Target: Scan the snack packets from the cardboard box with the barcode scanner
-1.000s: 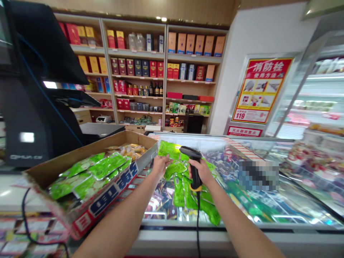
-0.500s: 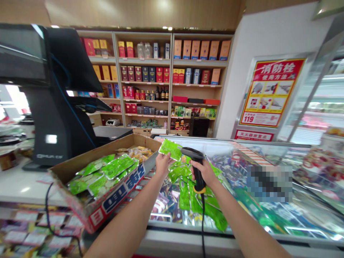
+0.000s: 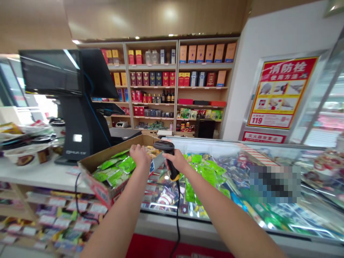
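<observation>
The handheld barcode scanner (image 3: 167,157) sits in the right hand (image 3: 177,161), its fingers wrapped firmly around the black grip, with the scanner's head pointing left and its black cord (image 3: 177,211) hanging toward the near side. Just left of it, the left hand (image 3: 139,156) is curled with its fingers bent downward above the cardboard box (image 3: 98,190) – whether it pinches anything, I cannot tell. The box lies open at the edge of the white surface (image 3: 40,175), filled with green vacuum packets (image 3: 115,170) and, toward the far end, yellow packets (image 3: 152,152). To the right stands a glass-topped freezer (image 3: 242,145), with more green packets (image 3: 204,172) inside among other goods. A black point-of-sale terminal (image 3: 80,107) rises on the surface at left. Far back, wooden shelves (image 3: 174,75) carry boxed liquor and bottles, and a red-and-yellow fire-hydrant poster (image 3: 282,93) hangs on the right wall.
</observation>
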Tool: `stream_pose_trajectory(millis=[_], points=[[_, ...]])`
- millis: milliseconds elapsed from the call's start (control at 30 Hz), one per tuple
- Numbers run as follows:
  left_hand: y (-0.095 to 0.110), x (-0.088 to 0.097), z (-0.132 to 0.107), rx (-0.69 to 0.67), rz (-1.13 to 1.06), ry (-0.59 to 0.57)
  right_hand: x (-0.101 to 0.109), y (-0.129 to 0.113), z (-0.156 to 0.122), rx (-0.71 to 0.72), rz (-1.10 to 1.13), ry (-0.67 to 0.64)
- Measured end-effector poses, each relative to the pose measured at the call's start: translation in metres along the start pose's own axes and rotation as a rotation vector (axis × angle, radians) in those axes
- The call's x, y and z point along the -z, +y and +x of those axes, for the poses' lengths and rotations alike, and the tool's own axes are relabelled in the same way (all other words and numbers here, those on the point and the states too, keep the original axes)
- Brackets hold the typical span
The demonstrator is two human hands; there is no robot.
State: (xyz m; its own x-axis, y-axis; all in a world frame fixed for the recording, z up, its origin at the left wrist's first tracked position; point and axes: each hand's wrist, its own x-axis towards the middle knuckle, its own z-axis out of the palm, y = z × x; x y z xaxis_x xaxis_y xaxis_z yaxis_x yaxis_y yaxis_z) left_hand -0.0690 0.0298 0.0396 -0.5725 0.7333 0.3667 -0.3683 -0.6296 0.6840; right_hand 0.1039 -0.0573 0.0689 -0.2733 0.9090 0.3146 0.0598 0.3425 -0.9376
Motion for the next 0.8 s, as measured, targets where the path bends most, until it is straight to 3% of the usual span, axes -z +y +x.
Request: stream_pose_trajectory(millis=[100,133,200,300,367,467,533,667,800], points=[[-0.006,-0.017,-0.027,0.015,-0.075,0.104,0.007,0.007,-0.007,-0.024,0.023,0.038],[-0.010,-0.025,-0.037,0.038,-0.073,0.081,0.014,0.010,-0.010,-0.036,0.034,0.063],[-0.019,-0.040,-0.054,0.116,0.013,-0.079,0.031,0.019,-0.015,-0.066,0.060,0.130],[-0.039,-0.057,-0.071,0.257,0.274,-0.413,0.063,0.033,-0.023,-0.099,0.094,0.252],[-0.053,-0.061,-0.076,0.351,0.478,-0.603,0.084,0.043,-0.028,-0.097,0.115,0.314],[-0.071,-0.056,-0.080,0.453,0.651,-0.792,0.109,0.058,-0.035,-0.125,0.171,0.412],[-0.079,-0.049,-0.081,0.409,0.664,-0.863,0.119,0.069,-0.039,-0.136,0.207,0.460],[-0.087,-0.035,-0.081,0.159,0.775,-0.969,0.129,0.085,-0.044,-0.146,0.260,0.495],[-0.082,-0.033,-0.076,0.134,0.854,-0.941,0.132,0.086,-0.046,-0.143,0.243,0.446]])
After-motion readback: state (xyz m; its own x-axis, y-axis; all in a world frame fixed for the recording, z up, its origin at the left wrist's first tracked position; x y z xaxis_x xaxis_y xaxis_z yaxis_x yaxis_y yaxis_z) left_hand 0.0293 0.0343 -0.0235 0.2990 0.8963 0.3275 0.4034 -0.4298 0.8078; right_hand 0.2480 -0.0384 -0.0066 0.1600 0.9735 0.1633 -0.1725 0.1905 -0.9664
